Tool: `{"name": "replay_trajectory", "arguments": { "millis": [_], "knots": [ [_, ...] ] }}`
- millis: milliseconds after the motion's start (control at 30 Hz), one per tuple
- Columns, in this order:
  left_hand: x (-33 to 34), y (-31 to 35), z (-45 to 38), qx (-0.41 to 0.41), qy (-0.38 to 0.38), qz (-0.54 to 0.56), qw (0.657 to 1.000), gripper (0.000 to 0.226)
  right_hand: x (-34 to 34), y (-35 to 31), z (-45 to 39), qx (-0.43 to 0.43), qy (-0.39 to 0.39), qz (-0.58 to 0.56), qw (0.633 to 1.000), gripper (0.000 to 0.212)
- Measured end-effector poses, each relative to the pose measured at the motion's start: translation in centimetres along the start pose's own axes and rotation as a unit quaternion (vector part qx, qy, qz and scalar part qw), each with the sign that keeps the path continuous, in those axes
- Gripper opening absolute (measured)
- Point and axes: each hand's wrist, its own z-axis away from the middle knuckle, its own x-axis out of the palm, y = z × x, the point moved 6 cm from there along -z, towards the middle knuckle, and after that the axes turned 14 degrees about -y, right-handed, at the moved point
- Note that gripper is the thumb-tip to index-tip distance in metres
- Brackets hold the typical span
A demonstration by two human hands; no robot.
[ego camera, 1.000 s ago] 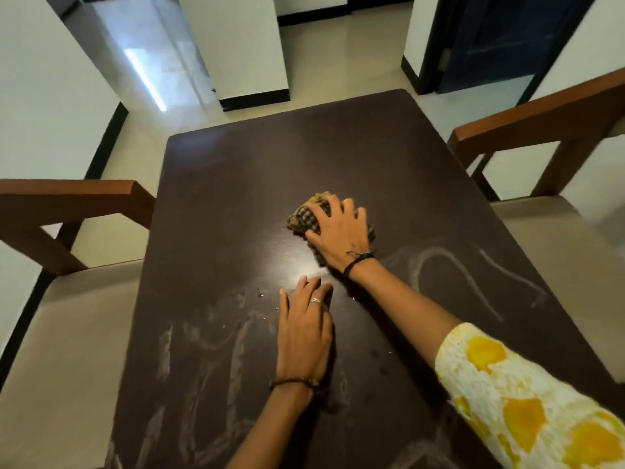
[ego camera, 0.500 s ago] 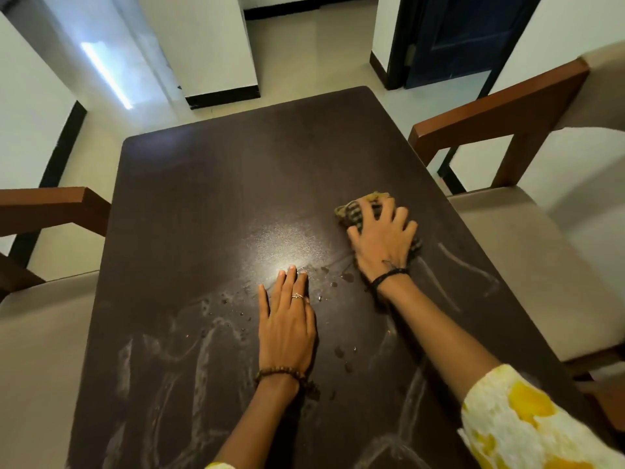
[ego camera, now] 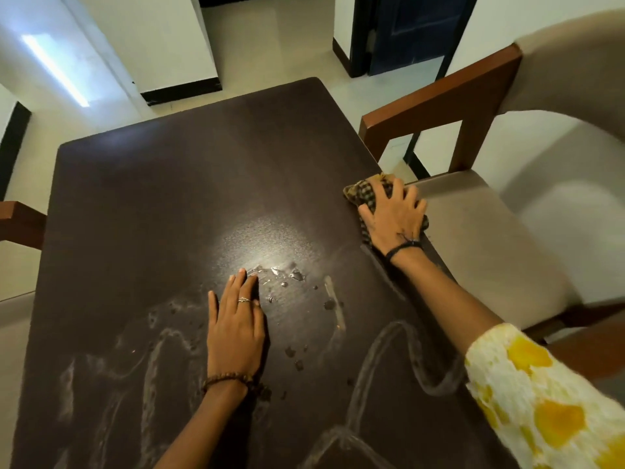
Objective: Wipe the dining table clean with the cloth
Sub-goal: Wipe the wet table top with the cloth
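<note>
Dark brown tabletop [ego camera: 152, 198] fills the head view, marked with pale smeared streaks [ego camera: 389, 350] near the person and water drops [ego camera: 291, 275] beside a bright glare. The left hand [ego camera: 236, 330] lies flat on it, fingers straight and together, holding nothing. The right hand [ego camera: 394, 218] presses spread fingers onto the checked cloth [ego camera: 363, 192], bunched at the tabletop's right edge, just beside a cushioned wooden chair [ego camera: 490, 238].

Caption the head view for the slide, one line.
Right hand presses checked cloth at right edge of dark table; left hand rests flat near water droplets.
</note>
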Motion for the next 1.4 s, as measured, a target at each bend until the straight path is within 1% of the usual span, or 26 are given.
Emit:
{"name": "replay_trajectory", "arguments": {
  "millis": [67, 200, 267, 367, 500, 567, 633, 733, 833, 967, 1067, 1133, 1200, 1267, 1333, 1400],
  "knots": [
    [0.1, 0.1, 0.0, 0.000, 0.000, 0.002, 1.000, 0.053, 0.4, 1.1, 2.6, 0.007, -0.002, 0.008, 1.000, 0.056],
    [0.2, -0.1, -0.1, -0.004, -0.003, 0.000, 1.000, 0.051, 1.3, 2.7, 7.2, 0.004, 0.042, 0.010, 0.999, 0.051],
    [0.3, -0.2, -0.1, -0.006, -0.003, 0.000, 1.000, 0.051, 1.3, 2.9, 6.7, 0.007, 0.052, 0.012, 0.999, 0.050],
    [0.2, -0.2, -0.1, -0.006, 0.000, 0.001, 1.000, 0.051, 0.7, 2.5, 3.8, 0.014, 0.021, 0.014, 1.000, 0.054],
    [0.3, -0.3, 0.0, -0.006, -0.001, 0.004, 1.000, 0.051, -0.1, 2.3, 1.2, 0.011, 0.010, 0.006, 1.000, 0.056],
    [0.2, -0.3, 0.0, -0.002, -0.002, 0.007, 1.000, 0.051, 0.0, 2.6, 1.8, 0.019, 0.010, 0.003, 1.000, 0.056],
    [0.2, -0.2, -0.1, -0.002, -0.003, 0.008, 1.000, 0.051, 0.6, 2.4, 3.4, 0.048, 0.018, 0.000, 0.999, 0.054],
    [0.2, -0.2, -0.1, -0.001, -0.004, 0.008, 1.000, 0.051, 1.8, -0.4, 6.3, 0.071, 0.038, 0.001, 0.997, 0.053],
    [0.1, -0.1, -0.1, -0.001, -0.004, 0.034, 0.999, 0.051, 2.8, -5.1, 8.1, 0.031, 0.045, 0.011, 0.998, 0.056],
    [-0.5, -0.3, 0.2, -0.004, 0.011, 0.115, 0.993, 0.048, 3.7, -10.5, 10.3, -0.040, 0.028, 0.001, 0.999, 0.061],
    [-1.1, -0.6, 0.5, -0.013, 0.008, 0.162, 0.987, 0.046, 3.4, -11.1, 11.6, -0.139, 0.027, 0.009, 0.990, 0.057],
    [-1.7, -0.9, 1.2, -0.016, -0.005, 0.160, 0.987, 0.043, 2.8, -9.0, 11.0, -0.170, 0.021, 0.017, 0.985, 0.049],
    [-2.5, -1.7, 2.8, -0.007, -0.015, 0.131, 0.991, 0.043, 2.0, -5.3, 9.2, -0.134, 0.008, -0.001, 0.991, 0.049],
    [-3.5, -3.7, 4.9, -0.008, -0.014, 0.091, 0.996, 0.045, 1.3, -1.6, 7.2, -0.069, -0.015, -0.011, 0.997, 0.049],
    [-4.5, -6.6, 6.9, -0.041, -0.007, 0.064, 0.997, 0.041, 1.1, 0.8, 6.3, -0.004, -0.025, -0.024, 0.999, 0.052],
    [-5.0, -9.2, 8.5, -0.093, -0.004, 0.056, 0.994, 0.041, 1.1, 0.7, 6.5, 0.066, -0.009, -0.038, 0.997, 0.051]
  ]
}}
